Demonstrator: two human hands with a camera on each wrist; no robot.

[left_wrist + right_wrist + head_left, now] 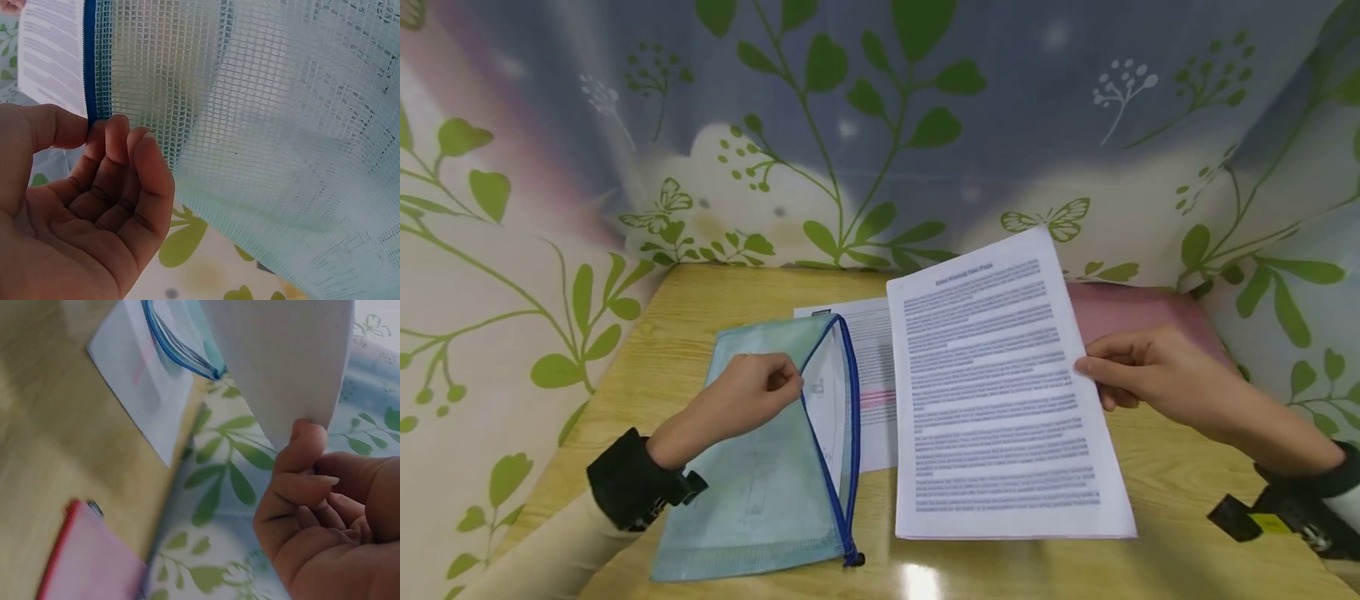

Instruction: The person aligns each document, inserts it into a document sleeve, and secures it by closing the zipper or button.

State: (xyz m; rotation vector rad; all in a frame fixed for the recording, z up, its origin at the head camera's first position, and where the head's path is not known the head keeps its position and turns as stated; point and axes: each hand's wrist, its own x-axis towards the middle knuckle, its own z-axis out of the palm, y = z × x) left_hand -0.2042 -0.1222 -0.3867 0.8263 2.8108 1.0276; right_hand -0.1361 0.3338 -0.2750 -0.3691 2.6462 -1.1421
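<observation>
My left hand pinches the blue-zippered edge of a pale green mesh zip pouch, its mouth spread apart with white paper showing inside. In the left wrist view, thumb and fingertips meet at the blue zipper strip. On the other side, my right hand holds a stack of printed sheets by its right edge, raised and facing me, just right of the pouch's opening. The right wrist view shows the blank back of the stack between thumb and fingers.
Another printed page with a pink highlighted line lies on the wooden table, partly under the pouch and behind the stack. A pink pouch with a red zipper lies at the back right. Leaf-patterned cloth surrounds the table.
</observation>
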